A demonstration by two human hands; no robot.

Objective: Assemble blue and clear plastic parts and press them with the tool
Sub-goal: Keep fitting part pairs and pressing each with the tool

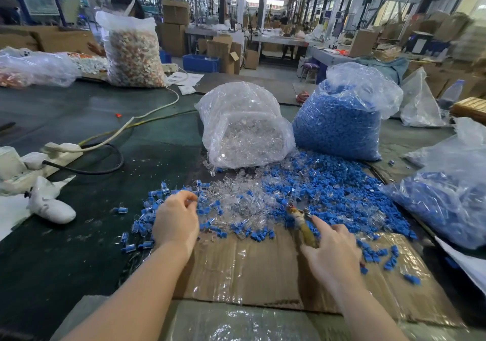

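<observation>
I saw loose blue parts (323, 182) heaped right on cardboard, clear parts (236, 196) mixed in at centre. Assembled blue-clear pieces (147, 209) lay scattered left. Worn yellowish tool (302, 225) lay tilted among parts.

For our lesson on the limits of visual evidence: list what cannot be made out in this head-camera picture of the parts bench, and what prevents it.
- What the left hand pinches: its curled fingers hide it.
- The tool in the right hand: motion-blurred, lower part covered by the fingers, type unclear.
- Single clear parts: too small and see-through to tell apart.
- Right blue-parts bag: cut off by the frame edge.
</observation>
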